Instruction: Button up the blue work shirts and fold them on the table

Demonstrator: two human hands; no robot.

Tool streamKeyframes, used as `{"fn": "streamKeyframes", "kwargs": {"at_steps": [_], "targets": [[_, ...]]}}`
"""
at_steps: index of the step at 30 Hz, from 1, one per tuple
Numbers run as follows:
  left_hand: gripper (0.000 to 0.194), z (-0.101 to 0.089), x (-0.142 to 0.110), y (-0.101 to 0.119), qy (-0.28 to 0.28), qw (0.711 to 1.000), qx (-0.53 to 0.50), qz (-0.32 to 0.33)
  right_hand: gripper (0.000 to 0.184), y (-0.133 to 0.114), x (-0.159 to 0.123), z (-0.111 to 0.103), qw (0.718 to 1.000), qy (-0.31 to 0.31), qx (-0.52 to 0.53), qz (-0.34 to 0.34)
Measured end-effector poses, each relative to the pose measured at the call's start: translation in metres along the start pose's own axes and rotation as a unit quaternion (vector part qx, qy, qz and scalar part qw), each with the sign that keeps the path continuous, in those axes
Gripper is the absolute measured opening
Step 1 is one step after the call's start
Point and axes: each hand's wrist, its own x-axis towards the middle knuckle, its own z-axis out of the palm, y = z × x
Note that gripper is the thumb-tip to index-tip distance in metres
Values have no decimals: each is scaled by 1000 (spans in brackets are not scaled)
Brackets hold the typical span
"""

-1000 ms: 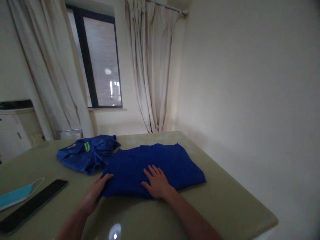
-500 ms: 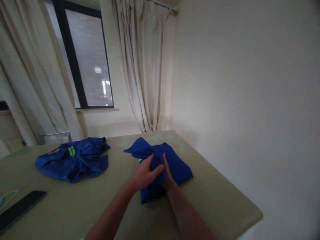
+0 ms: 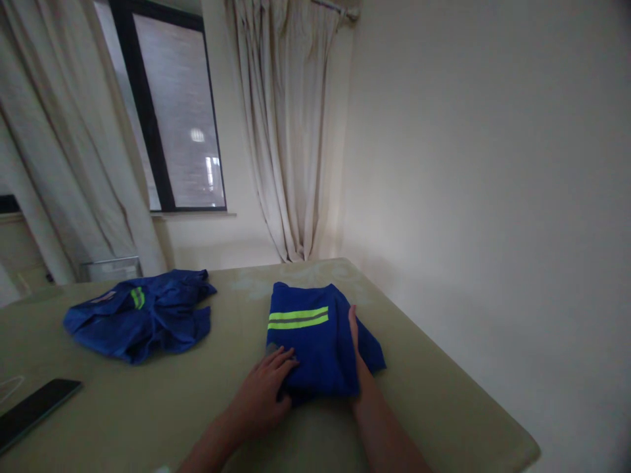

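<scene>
A blue garment (image 3: pixel 315 358) with a yellow-green and grey reflective stripe lies folded into a rough rectangle. My left hand (image 3: pixel 269 387) rests on its lower left corner, fingers stretched out and lying on the cloth. Along the right side of the fold, my right hand (image 3: pixel 361 368) stands edge-on with its fingers extended; the cloth hides part of it. A loose blue flap pokes out to the right, beyond that hand. Over on the left, a second blue garment (image 3: pixel 148 322) lies crumpled, showing a similar stripe.
Both garments lie on a greenish table (image 3: pixel 236 309). A dark phone-like slab (image 3: pixel 39 410) is at the lower left with a thin white loop (image 3: pixel 10 387) near it. A plain wall (image 3: pixel 468 230) runs along the right; curtains (image 3: pixel 286 144) and a window (image 3: pixel 182 118) are behind.
The near garment's bunched cloth has been laid over flat, bringing its reflective stripe into view. My hands have moved apart, left hand down and leftward, right hand to the right.
</scene>
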Motion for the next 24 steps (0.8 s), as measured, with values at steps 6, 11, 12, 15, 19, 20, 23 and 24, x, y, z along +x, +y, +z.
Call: {"fn": "streamKeyframes", "kwargs": {"at_steps": [6,11,12,15,19,20,23,24], "targets": [[69,-26,-25,-48,93,994,-40,-28,64,14,-6,15,987,-101,80,90],[76,-29,-26,-49,107,992,-71,18,65,25,-3,32,999,-23,-41,-11],[78,-29,-26,-48,110,991,-76,15,61,23,2,29,1000,-20,-16,-8],[85,-28,-26,-49,109,990,-91,3,55,18,17,6,998,-7,55,37],[91,-21,-24,-50,84,992,-90,-14,59,26,28,-24,996,31,-7,81],[91,-18,-23,-50,83,993,-80,-20,64,29,29,-27,997,38,-24,70],[88,-14,-21,-56,91,994,-42,-38,73,31,28,-30,999,32,-20,24],[87,-14,-21,-58,96,994,-25,-46,72,31,28,-30,999,27,-9,13]]}}
